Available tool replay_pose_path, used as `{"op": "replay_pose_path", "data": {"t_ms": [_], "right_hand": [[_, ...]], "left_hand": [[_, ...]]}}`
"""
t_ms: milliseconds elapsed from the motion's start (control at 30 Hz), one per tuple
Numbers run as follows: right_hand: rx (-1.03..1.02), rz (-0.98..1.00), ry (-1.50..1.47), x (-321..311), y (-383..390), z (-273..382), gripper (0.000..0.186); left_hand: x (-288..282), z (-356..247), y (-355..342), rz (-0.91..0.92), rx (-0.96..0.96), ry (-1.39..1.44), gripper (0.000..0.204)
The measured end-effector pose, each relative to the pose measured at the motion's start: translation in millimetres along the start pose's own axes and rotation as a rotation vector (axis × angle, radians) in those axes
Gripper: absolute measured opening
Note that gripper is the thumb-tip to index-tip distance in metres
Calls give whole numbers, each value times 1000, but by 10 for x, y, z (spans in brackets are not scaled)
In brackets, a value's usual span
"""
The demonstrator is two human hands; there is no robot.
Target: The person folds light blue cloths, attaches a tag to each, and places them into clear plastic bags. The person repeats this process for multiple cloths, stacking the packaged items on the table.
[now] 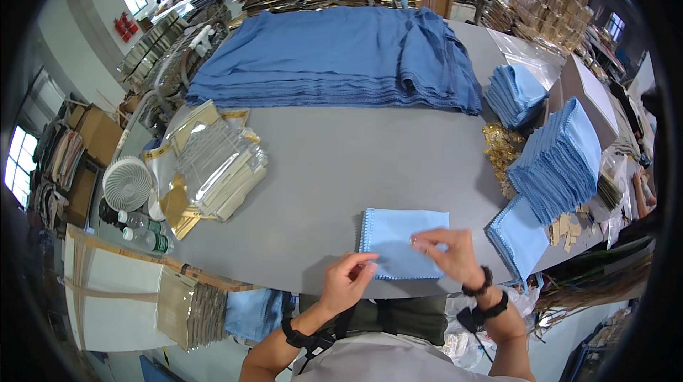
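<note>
Lying near the front edge of the grey surface (pixel 356 161): one folded light-blue cloth (pixel 402 229), roughly square, scalloped stitching along its left and lower edges, directly in front of the person.

Left hand (pixel 343 285): at the cloth's lower left corner; thumb and forefinger apart, a small gap between their tips; black band (pixel 297 336) at the wrist.

Right hand (pixel 457 260): over the right part of the same cloth; thumb and forefinger tips close together, blurred; cannot tell whether they meet or grip anything small. Two dark bands about the wrist and forearm.

Right side: another folded light-blue cloth (pixel 519 238), set at a slant by the edge; above it, a tall leaning stack of light-blue cloths (pixel 558 161); beside that stack, a heap of small gold-coloured pieces (pixel 501 149); farther back, a smaller light-blue stack (pixel 515 94); a white box (pixel 585 101) next to the stacks.

Far side: a wide, layered pile of darker blue cloth (pixel 320 51).

Left side: clear plastic packets (pixel 220 172), overlapping; near them, a round white fan (pixel 127 183) and two clear bottles (pixel 146 231) with green labels, lying on their sides.
</note>
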State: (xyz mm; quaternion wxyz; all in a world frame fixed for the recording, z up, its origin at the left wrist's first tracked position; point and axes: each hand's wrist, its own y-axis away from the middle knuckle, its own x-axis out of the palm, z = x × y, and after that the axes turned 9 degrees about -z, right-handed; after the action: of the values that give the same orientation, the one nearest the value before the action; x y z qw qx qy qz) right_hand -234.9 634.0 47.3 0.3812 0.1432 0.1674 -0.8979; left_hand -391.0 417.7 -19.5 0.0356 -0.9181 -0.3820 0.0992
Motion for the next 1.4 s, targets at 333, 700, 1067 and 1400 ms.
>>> {"op": "replay_pose_path", "data": {"t_ms": [333, 700, 1067, 1400], "right_hand": [[-135, -21, -139, 453, 668, 206, 22], [-500, 182, 403, 475, 776, 245, 32], [-472, 248, 319, 433, 824, 197, 25], [-266, 83, 148, 632, 380, -153, 18]], "left_hand": [[-17, -88, 142, 436, -324, 420, 27], [-50, -154, 428, 202, -36, -35, 18], [-107, -58, 498, 341, -450, 317, 27], [-236, 31, -146, 148, 279, -328, 13]]}}
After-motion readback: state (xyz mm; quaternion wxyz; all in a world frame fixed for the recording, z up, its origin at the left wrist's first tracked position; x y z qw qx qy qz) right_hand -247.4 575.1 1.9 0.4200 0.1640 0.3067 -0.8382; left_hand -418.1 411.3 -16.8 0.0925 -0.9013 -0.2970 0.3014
